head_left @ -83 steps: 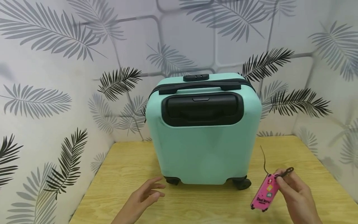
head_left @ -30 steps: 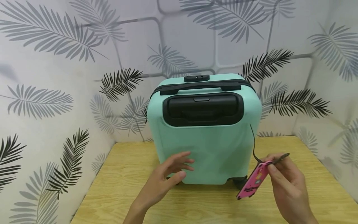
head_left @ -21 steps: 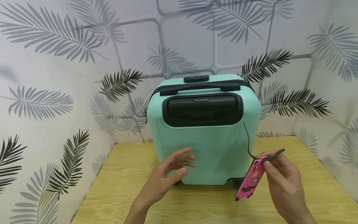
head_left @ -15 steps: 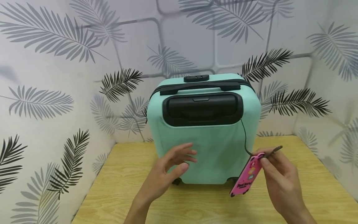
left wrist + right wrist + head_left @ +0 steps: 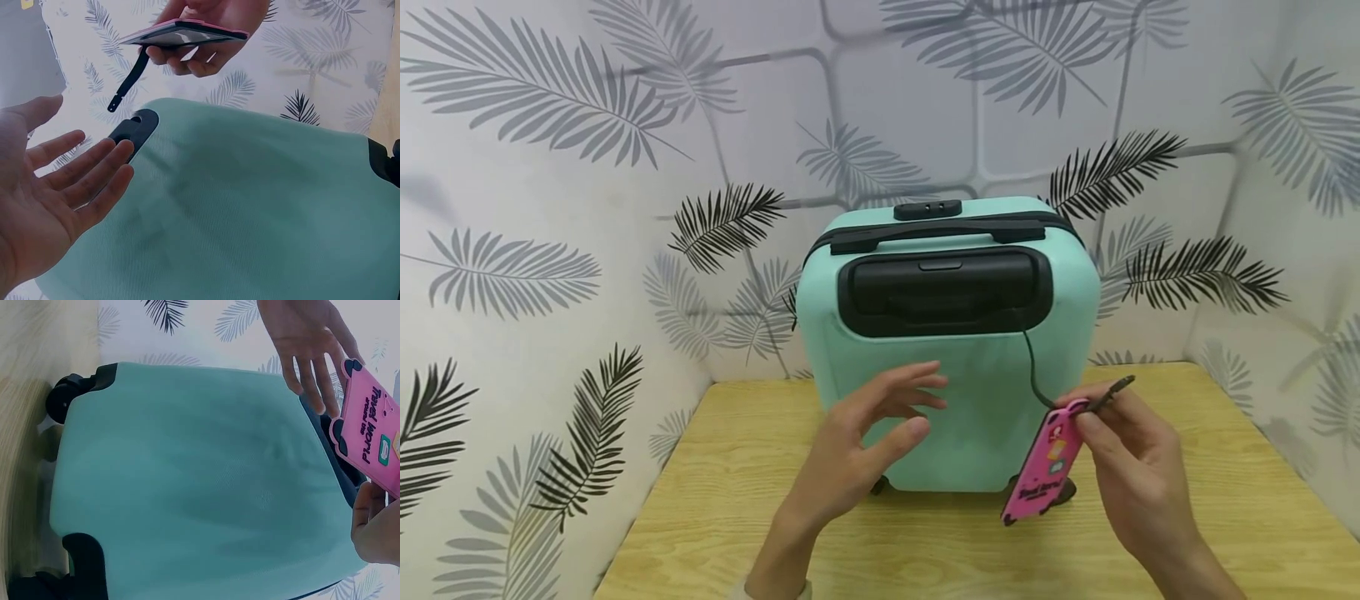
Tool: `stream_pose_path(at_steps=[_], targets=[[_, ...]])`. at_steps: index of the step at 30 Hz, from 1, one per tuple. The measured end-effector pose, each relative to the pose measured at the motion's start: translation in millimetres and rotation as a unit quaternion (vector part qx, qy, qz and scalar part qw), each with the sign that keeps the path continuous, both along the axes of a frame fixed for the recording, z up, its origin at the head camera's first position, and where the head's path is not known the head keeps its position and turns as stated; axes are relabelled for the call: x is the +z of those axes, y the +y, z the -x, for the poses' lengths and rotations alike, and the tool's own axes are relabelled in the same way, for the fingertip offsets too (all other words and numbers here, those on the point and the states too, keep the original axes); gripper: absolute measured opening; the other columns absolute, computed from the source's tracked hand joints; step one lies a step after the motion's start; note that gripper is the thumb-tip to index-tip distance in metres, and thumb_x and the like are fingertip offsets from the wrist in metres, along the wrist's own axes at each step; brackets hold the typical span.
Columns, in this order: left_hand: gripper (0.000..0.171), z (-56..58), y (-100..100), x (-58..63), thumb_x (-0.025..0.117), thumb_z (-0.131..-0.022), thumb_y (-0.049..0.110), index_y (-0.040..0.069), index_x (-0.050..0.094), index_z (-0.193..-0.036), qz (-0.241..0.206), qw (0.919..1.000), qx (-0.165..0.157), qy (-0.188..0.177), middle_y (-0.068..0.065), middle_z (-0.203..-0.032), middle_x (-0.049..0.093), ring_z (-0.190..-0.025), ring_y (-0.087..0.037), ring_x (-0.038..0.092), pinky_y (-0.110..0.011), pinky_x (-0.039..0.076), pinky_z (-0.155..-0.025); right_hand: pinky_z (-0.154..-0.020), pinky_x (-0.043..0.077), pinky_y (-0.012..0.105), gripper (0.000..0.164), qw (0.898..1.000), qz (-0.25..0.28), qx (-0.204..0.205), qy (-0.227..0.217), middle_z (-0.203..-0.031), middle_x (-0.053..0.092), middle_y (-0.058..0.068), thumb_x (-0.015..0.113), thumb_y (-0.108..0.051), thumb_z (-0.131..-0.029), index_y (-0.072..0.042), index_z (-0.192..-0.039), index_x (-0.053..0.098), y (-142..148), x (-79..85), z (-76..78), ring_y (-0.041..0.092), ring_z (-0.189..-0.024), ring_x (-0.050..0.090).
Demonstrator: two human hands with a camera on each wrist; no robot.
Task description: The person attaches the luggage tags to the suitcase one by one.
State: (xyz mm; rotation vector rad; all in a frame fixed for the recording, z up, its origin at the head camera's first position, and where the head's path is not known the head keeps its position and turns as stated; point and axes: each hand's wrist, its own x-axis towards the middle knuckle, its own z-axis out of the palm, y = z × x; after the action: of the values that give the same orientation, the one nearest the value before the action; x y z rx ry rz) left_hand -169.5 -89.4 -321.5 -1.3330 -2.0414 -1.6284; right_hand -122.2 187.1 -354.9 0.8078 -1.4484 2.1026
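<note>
A mint-green suitcase (image 5: pixel 955 417) stands upright on the table, its black telescopic handle (image 5: pixel 946 292) pushed down in its recess. My right hand (image 5: pixel 1138 475) pinches a pink luggage tag (image 5: pixel 1043 467) near its top, in front of the suitcase's lower right. From the tag a thin dark strap (image 5: pixel 1032 367) rises up to the left, and its other end sticks out past my fingers. My left hand (image 5: pixel 865 442) hovers before the suitcase with its fingers loosely spread and nothing in it. In the right wrist view the tag (image 5: pixel 375 428) shows its printed face.
Black wheels (image 5: pixel 1063 492) carry the suitcase at its bottom corners. On its top are a carry handle (image 5: pixel 936 229) and a combination lock (image 5: pixel 927 209). Leaf-patterned wall covering (image 5: pixel 625 317) rises behind and beside the wooden table (image 5: pixel 737 467).
My right hand has carried the luggage tag left and up, to in front of the suitcase. My left hand has risen and moved right, closer to the tag. The suitcase stays put.
</note>
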Motion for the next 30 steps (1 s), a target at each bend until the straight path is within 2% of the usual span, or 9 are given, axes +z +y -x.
stream_pose_path(at_steps=[4, 9, 13, 17, 23, 27, 30], targets=[[0.045, -1.3, 5.0, 6.0, 0.061, -0.105, 0.007, 0.012, 0.054, -0.149, 0.004, 0.9999, 0.007, 0.013, -0.009, -0.136, 0.067, -0.116, -0.02, 0.07, -0.041, 0.056, -0.098, -0.089, 0.053, 0.025, 0.033, 1.0, -0.003, 0.007, 0.007, -0.113, 0.069, 0.012, 0.035, 0.021, -0.101, 0.01, -0.118, 0.061, -4.1, 4.6, 3.0, 0.017, -0.1, 0.065], [0.044, -3.1, 15.0, 19.1, 0.059, -0.105, 0.006, 0.01, 0.054, -0.149, 0.008, 0.999, 0.01, 0.043, -0.006, -0.138, 0.067, -0.12, -0.018, 0.068, -0.037, 0.055, -0.099, -0.088, 0.053, 0.023, 0.03, 0.997, -0.059, -0.035, -0.04, -0.112, 0.069, 0.004, 0.042, 0.013, -0.104, -0.002, -0.117, 0.064, -10.2, 18.1, 0.3, 0.014, -0.1, 0.063], [0.044, -2.1, 23.5, 28.3, 0.06, -0.105, 0.006, 0.009, 0.055, -0.148, 0.013, 0.9968, 0.012, 0.078, -0.007, -0.14, 0.065, -0.121, -0.018, 0.067, -0.035, 0.056, -0.098, -0.087, 0.053, 0.024, 0.025, 0.997, -0.071, -0.034, -0.025, -0.111, 0.07, 0.006, 0.044, 0.013, -0.103, 0.004, -0.116, 0.062, -16.8, 26.4, 3.6, 0.016, -0.1, 0.063], [0.044, -0.6, 28.8, 32.4, 0.061, -0.104, 0.004, 0.007, 0.055, -0.147, 0.012, 0.995, 0.009, 0.099, -0.01, -0.142, 0.063, -0.119, -0.021, 0.068, -0.033, 0.057, -0.095, -0.088, 0.054, 0.026, 0.024, 0.996, -0.084, -0.02, -0.009, -0.111, 0.07, 0.005, 0.043, 0.013, -0.103, 0.008, -0.117, 0.061, -22.6, 30.3, 6.6, 0.017, -0.101, 0.064], [0.047, 3.7, 30.4, 33.7, 0.063, -0.102, 0.002, 0.006, 0.053, -0.148, 0.012, 0.9931, 0.024, 0.114, -0.013, -0.139, 0.065, -0.117, -0.02, 0.068, -0.036, 0.058, -0.094, -0.09, 0.054, 0.027, 0.025, 0.993, -0.114, -0.033, -0.023, -0.112, 0.069, 0.006, 0.044, 0.008, -0.105, 0.002, -0.119, 0.064, -27.2, 33.7, 8.6, 0.019, -0.104, 0.064], [0.048, 8.6, 31.4, 37.9, 0.065, -0.101, 0.002, 0.006, 0.053, -0.148, 0.016, 0.9889, 0.038, 0.143, -0.013, -0.137, 0.065, -0.116, -0.019, 0.068, -0.035, 0.058, -0.093, -0.089, 0.053, 0.028, 0.027, 0.993, -0.117, -0.027, -0.013, -0.111, 0.069, 0.008, 0.044, 0.008, -0.104, 0.0, -0.118, 0.065, -29.6, 37.5, 12.5, 0.02, -0.101, 0.064], [0.046, 13.5, 33.7, 42.4, 0.066, -0.101, 0.003, 0.005, 0.055, -0.146, 0.024, 0.9814, 0.057, 0.182, -0.011, -0.137, 0.065, -0.117, -0.018, 0.067, -0.034, 0.057, -0.095, -0.087, 0.053, 0.028, 0.027, 0.993, -0.116, -0.031, -0.005, -0.111, 0.068, 0.008, 0.044, 0.008, -0.104, -0.001, -0.117, 0.066, -32.3, 42.5, 15.4, 0.02, -0.099, 0.064]])
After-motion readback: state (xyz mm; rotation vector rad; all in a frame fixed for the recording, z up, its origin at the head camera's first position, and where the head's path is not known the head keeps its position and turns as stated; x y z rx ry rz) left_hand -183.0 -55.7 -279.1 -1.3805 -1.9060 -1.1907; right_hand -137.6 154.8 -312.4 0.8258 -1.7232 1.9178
